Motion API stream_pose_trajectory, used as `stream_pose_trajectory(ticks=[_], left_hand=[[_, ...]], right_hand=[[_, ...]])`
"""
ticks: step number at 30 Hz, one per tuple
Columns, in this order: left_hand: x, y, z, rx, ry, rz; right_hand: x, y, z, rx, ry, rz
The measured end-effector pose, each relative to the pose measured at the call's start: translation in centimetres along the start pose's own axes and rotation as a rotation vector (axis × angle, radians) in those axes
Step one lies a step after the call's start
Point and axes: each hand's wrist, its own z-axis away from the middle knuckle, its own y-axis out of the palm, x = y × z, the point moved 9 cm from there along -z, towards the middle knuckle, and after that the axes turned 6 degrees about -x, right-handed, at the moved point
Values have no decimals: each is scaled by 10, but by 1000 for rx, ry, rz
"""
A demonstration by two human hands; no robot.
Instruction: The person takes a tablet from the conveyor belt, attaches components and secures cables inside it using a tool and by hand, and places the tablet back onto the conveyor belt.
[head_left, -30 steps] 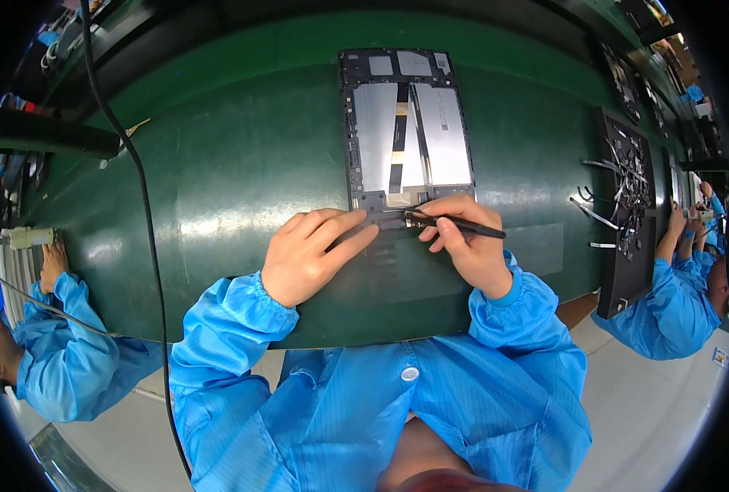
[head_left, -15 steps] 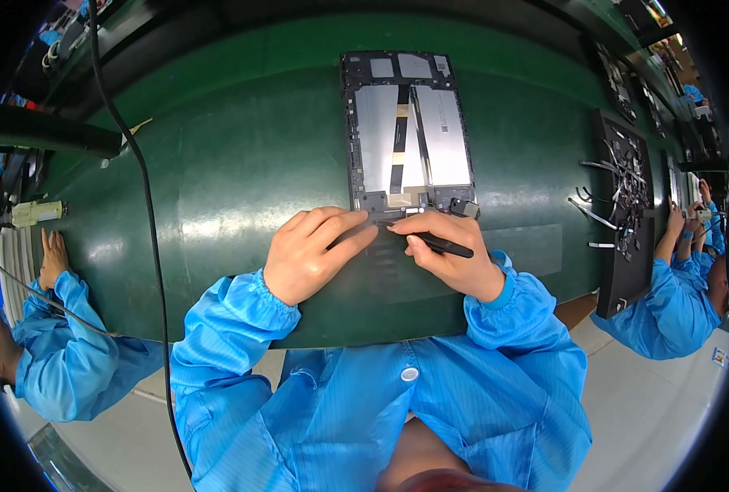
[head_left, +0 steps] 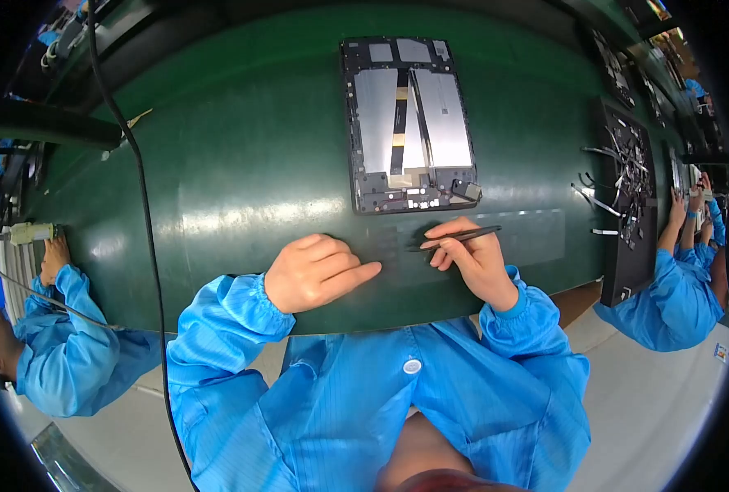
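Note:
My left hand (head_left: pixel 313 275) hovers or rests over the green table, nearer to me than the tablet. Its fingers are loosely bent, one digit stretches out to the right, and nothing shows in it. Thin black tweezers (head_left: pixel 471 234) are held in my right hand (head_left: pixel 477 264), pinched between thumb and fingers, tips pointing left. Beyond both hands lies an opened tablet (head_left: pixel 454 123), silver inside with a black frame, a dark flex cable (head_left: pixel 399 131) running down its middle and small boards along its near edge. Neither hand touches the tablet.
A black tray (head_left: pixel 633 246) of small parts with white cables stands at the right. A clear sheet (head_left: pixel 536 238) lies flat near my right hand. A black cord (head_left: pixel 153 238) hangs down on the left. Co-workers in blue sleeves (head_left: pixel 86 344) sit on both sides.
Both hands have drawn back toward me from the tablet's near edge. The tablet sits slightly farther away. My right hand has turned, still gripping the tweezers, which now tilt up to the right.

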Motion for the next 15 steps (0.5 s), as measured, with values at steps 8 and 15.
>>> stream_pose_trajectory(ticks=[8, 15], left_hand=[[-11, 20, 6, 170, 37, 23], [-7, 21, 4, 152, 29, 42]], right_hand=[[23, 23, -9, 5, -187, 249], [37, 33, -16, -46, -331, 382]])
